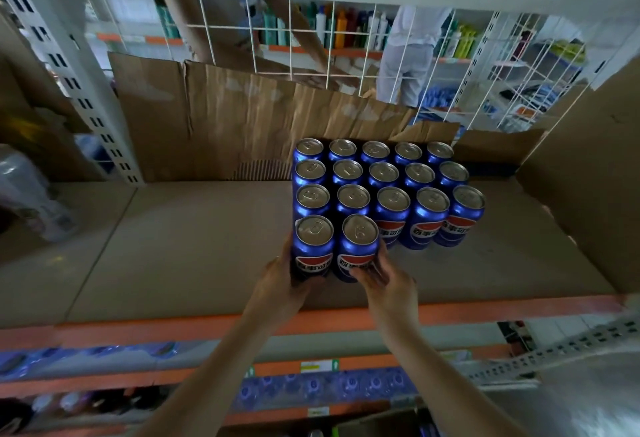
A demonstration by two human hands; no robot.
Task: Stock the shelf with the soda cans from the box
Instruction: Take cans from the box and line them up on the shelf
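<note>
Ahead, both bare forearms reach up and forward onto the cardboard-lined shelf [207,246]. Just beyond the hands stands a block of upright blue soda cans [381,187]. The left hand [280,281] grips the front left can [313,246]; its fingers are hidden behind it. The right hand [384,277] curls around the neighbouring front can [358,248]. Behind the wire grid, background goods blur.

left fingers [290,246] behind can [313,246] — hidden

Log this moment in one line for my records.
left hand: holds front-left can | right hand: holds neighbouring can | shelf
</note>
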